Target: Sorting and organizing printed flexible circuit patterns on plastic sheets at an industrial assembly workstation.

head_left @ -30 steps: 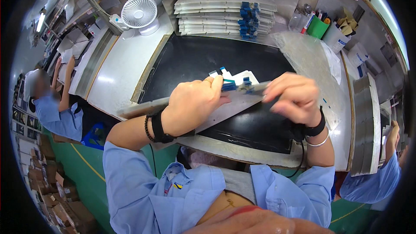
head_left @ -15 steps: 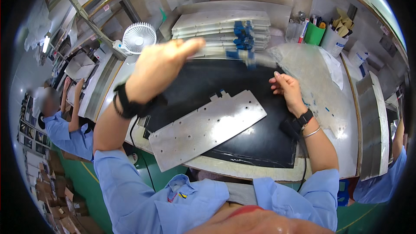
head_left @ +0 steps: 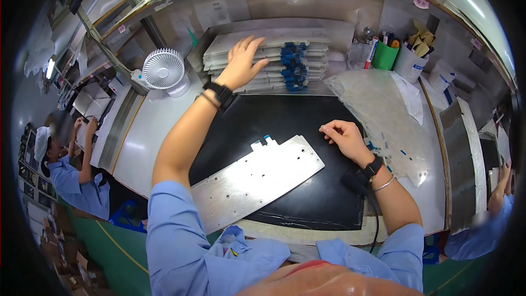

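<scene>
A: Which step are we at?

B: My read: tail end of stacking a plate. The left hand [head_left: 239, 66] is at the left front of the plate stack [head_left: 296, 35], fingers spread, nothing visible in its grip. Can't tell if it touches the stack or just hangs in front.

A: And the right hand [head_left: 346, 140]?

B: Over the right part of the black mat [head_left: 246, 120], fingers curled, thumb and forefinger tips together. Too small to tell if they pinch anything.

A: Work plate?

B: Silver plate [head_left: 257, 181] lies slanted on the black mat, toward the near side of the counter [head_left: 145, 137]. Neither hand is on it. Two tabs [head_left: 268, 140] with blue ends stick out of its far edge. Left end is hidden by the sleeve.

A: Next move needs what?

B: Likely left hand clear of the stack, then both on the silver plate. I'd grip it by the edges; tabs look easy to bend.

A: Copy.
</scene>
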Tool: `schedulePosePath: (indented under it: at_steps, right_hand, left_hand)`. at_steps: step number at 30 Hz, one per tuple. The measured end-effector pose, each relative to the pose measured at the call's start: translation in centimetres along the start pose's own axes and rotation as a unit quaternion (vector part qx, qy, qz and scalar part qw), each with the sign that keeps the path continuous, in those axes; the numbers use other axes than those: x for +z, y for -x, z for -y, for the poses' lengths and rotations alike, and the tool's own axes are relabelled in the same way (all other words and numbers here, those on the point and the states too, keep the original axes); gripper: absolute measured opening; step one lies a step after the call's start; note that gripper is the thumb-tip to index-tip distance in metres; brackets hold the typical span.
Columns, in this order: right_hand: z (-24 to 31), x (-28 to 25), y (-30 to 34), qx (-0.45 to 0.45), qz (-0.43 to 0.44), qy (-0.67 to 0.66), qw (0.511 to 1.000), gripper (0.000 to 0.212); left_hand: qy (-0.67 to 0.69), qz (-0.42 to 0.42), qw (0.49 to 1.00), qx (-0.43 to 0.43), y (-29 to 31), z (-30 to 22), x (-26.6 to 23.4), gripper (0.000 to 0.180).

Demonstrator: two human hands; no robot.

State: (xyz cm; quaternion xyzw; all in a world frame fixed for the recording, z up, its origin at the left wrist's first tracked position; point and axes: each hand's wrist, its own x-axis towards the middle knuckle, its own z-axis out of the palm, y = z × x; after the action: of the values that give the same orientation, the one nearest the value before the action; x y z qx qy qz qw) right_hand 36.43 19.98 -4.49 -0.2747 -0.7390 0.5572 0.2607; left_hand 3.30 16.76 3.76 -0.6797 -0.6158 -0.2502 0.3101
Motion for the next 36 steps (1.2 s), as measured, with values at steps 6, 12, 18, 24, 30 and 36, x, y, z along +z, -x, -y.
schedulePosePath:
  at_steps: [6, 12, 18, 24, 30, 36]
  right_hand:
    - [2.7, 2.4, 1.5, -0.145, 0.023, 0.362, 0.921, 0.029]
    - [4.9, 5.3, 2.5, -0.187, -0.013, 0.433, 0.882, 0.026]
    - [5.6, 5.3, 1.8, -0.038, 0.005, -0.030, 0.999, 0.012]
    - [5.5, 5.2, 1.5, -0.012, 0.006, -0.045, 0.999, 0.011]
    - [4.8, 4.9, 0.1, 0.016, 0.007, 0.013, 1.000, 0.010]
    - [4.4, 4.9, 0.3, 0.000, -0.025, 0.008, 1.000, 0.009]
  left_hand:
    - [0.359, 0.373, 0.852, -0.079, 9.3, -5.2, -7.4, 0.078]
    - [0.368, 0.355, 0.855, -0.088, 13.7, -5.9, -6.5, 0.101]
    - [0.358, 0.277, 0.882, -0.130, 15.0, -4.6, -5.8, 0.084]
    - [0.748, 0.357, 0.501, -0.248, 15.7, -4.6, -6.7, 0.039]
    - [0.742, 0.351, 0.490, -0.293, 15.8, -4.8, -6.4, 0.029]
    - [0.727, 0.352, 0.485, -0.336, 15.7, -5.2, -6.4, 0.025]
